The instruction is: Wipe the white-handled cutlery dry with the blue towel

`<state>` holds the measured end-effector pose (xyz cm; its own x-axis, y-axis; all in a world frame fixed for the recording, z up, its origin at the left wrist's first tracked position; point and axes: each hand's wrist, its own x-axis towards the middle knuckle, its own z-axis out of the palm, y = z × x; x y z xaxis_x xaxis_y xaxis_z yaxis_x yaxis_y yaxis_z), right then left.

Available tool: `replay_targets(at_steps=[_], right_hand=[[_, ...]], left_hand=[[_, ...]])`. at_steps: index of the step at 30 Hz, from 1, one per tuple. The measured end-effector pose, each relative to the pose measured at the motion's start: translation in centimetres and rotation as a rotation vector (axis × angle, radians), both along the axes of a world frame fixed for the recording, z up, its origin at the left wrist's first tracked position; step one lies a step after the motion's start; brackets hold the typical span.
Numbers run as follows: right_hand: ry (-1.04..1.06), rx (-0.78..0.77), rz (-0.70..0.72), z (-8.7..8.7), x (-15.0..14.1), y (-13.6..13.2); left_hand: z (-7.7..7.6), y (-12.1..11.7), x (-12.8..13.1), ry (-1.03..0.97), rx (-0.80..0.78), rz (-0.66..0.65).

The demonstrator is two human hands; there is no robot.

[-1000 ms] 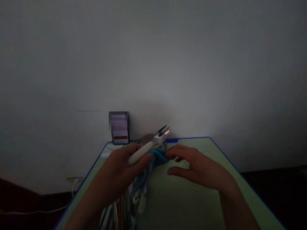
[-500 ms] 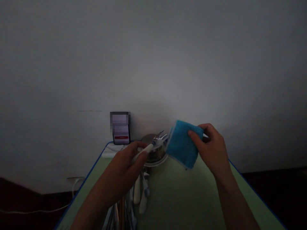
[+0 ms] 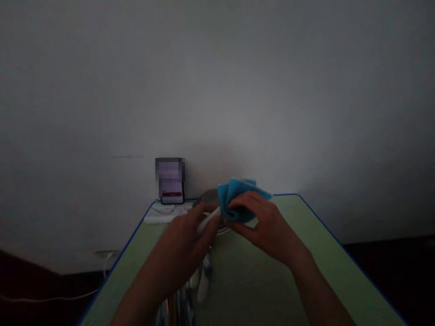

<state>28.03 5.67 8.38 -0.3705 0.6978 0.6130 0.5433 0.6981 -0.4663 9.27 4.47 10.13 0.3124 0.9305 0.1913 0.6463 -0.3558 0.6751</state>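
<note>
My left hand [image 3: 190, 231] is closed round the white handle of a fork [image 3: 208, 220]. The fork's metal head is hidden inside a folded blue cloth [image 3: 234, 194]. With fingers and thumb, my right hand [image 3: 263, 224] pinches the cloth around the fork. Behind both hands a round metal container [image 3: 209, 197] stands near the wall, mostly covered by the hands and the cloth. Just below my left hand, white-handled cutlery [image 3: 203, 285] lies on the green table [image 3: 258, 290].
A phone [image 3: 171, 183] leans upright against the wall at the table's back left corner, beside a white folded cloth or paper [image 3: 163, 212]. More cutlery and brown sticks [image 3: 172, 308] lie at the front left. A white cable [image 3: 68, 298] runs left of the table.
My right hand has moved left with the blue cloth and folded it over the fork's head. The fork's tines showed before and are now covered. My left hand has shifted slightly right.
</note>
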Motion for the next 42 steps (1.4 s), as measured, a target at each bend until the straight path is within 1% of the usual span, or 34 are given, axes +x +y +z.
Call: replay_targets(at_steps=[2, 5, 7, 9, 11, 13, 15, 17, 19, 22, 24, 25, 27, 30, 33, 36, 39, 42], right_hand=[[0.049, -0.003, -0.004, 0.0, 0.1, 0.0], [0.169, 0.008, -0.14, -0.1, 0.1, 0.0], [0.264, -0.067, -0.255, -0.2, 0.0, 0.2], [0.4, -0.212, -0.305, -0.5, -0.1, 0.6], [0.604, -0.384, -0.267, -0.7, 0.1, 1.1], [0.835, -0.53, -0.164, -0.9, 0.5, 1.6], [1.018, -0.619, -0.065, -0.9, 0.8, 1.8], [1.115, -0.652, 0.007, -0.8, 0.8, 1.6], [1.097, -0.64, 0.069, -0.6, 0.4, 1.1], [0.978, -0.571, 0.164, -0.5, -0.5, 0.4], [0.972, -0.569, 0.249, -0.6, -1.1, 0.2], [1.003, -0.587, 0.283, -0.7, -1.3, 0.2], [1.098, -0.644, 0.285, -1.0, -1.7, 0.5], [1.239, -0.718, 0.215, -1.6, -2.1, 1.2], [1.278, -0.774, 0.26, -2.1, -2.0, 1.8], [1.237, -0.85, 0.288, -2.3, -1.6, 1.9], [1.122, -0.936, 0.33, -2.1, -0.9, 1.7], [0.994, -0.943, 0.347, -2.0, -0.6, 1.4]], left_hand=[[0.0, -0.2, 0.1, -0.03, 0.003, 0.007], [0.1, -0.5, 0.6, -0.103, -0.028, -0.014], [0.1, -0.5, 1.0, -0.123, -0.051, -0.02], [0.0, -0.5, 1.0, -0.123, -0.064, -0.019], [-0.1, -0.4, 0.9, -0.125, -0.074, -0.015], [-0.1, -0.4, 0.5, -0.131, -0.086, -0.008], [-0.1, -0.4, 0.3, -0.12, -0.094, 0.012], [0.0, -0.4, 0.3, -0.094, -0.1, 0.026], [0.0, -0.6, 0.5, -0.073, -0.101, 0.016], [-0.1, -0.8, 1.0, -0.048, -0.102, -0.015], [-0.1, -1.0, 1.3, -0.032, -0.107, -0.03], [-0.1, -1.1, 1.4, -0.022, -0.115, -0.04], [0.0, -1.3, 1.5, 0.004, -0.141, -0.069], [-0.1, -1.4, 1.5, 0.04, -0.147, -0.106], [-0.2, -1.4, 1.7, 0.047, -0.125, -0.133], [-0.3, -1.5, 1.8, 0.041, -0.135, -0.154], [-0.4, -1.6, 1.6, 0.06, -0.142, -0.158], [-0.6, -1.7, 1.2, 0.087, -0.145, -0.174]])
